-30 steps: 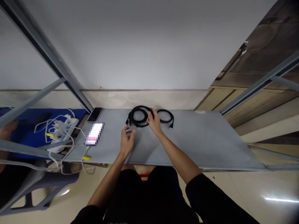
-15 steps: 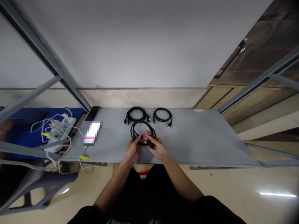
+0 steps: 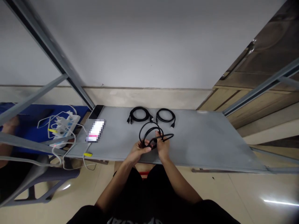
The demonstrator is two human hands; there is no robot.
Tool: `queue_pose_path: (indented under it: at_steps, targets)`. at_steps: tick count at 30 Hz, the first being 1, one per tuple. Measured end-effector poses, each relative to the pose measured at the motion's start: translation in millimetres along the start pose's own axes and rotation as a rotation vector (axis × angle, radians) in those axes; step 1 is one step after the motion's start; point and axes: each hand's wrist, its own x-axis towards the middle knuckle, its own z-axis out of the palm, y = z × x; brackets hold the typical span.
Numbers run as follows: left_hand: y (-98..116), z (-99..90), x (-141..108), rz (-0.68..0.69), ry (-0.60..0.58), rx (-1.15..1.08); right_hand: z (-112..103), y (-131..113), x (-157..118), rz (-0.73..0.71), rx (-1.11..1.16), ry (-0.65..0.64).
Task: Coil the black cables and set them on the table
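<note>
A black cable [image 3: 140, 133] in loose loops is held between my two hands, over the front of the grey shelf board. My left hand [image 3: 137, 152] is closed around the lower left of the loops, thumb stretched across them. At the lower right, my right hand [image 3: 162, 146] grips the same cable, and one loop sticks out to the right past its fingers. My fingers hide the cable's ends. Just behind lie two coiled black cables, one on the left [image 3: 140, 119] and one on the right [image 3: 165, 120], both with plugs showing.
The grey board [image 3: 205, 140] sits between metal posts against a wall. On its left lie a lit phone [image 3: 96, 130] and a black flat object [image 3: 97, 111]. White wires run from a power strip [image 3: 67, 126]. Another person's hand [image 3: 11, 126] shows at far left, above a stool [image 3: 51, 177].
The cable in my hands has gone from one round coil to spread, separate loops, one now reaching right. My right hand has turned more upright. The view has shifted slightly.
</note>
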Motion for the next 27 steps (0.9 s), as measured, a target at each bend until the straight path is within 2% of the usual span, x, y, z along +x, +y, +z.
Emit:
queue_pose_path:
  at_steps: [4, 8, 10, 13, 19, 24, 27]
  targets:
    - [2, 12.1, -6, 0.031, -0.074, 0.119, -3, -4, -2, -0.112, -0.059, 0.023]
    - [2, 11.2, -5, 0.051, -0.021, 0.088, -8, -1, -2, -0.291, -0.212, 0.094]
    - [1, 7.6, -4, 0.065, -0.003, 0.111, -11, 2, 0, -0.336, -0.242, 0.098]
    - [-3, 3.5, -3, 0.127, 0.061, 0.188, -12, 6, 6, -0.289, -0.18, 0.058]
    - [-15, -6.6, 4, 0.335, 0.288, 0.455, -17, 2, 8, -0.155, 0.051, -0.043]
    - [0, -28.7, 9, 0.396, 0.378, 0.684, -38, -13, 11, -0.125, 0.09, -0.28]
    - [13, -37.1, 11, 0.436, 0.385, 0.801, -51, -24, 18, -0.076, 0.128, -0.335]
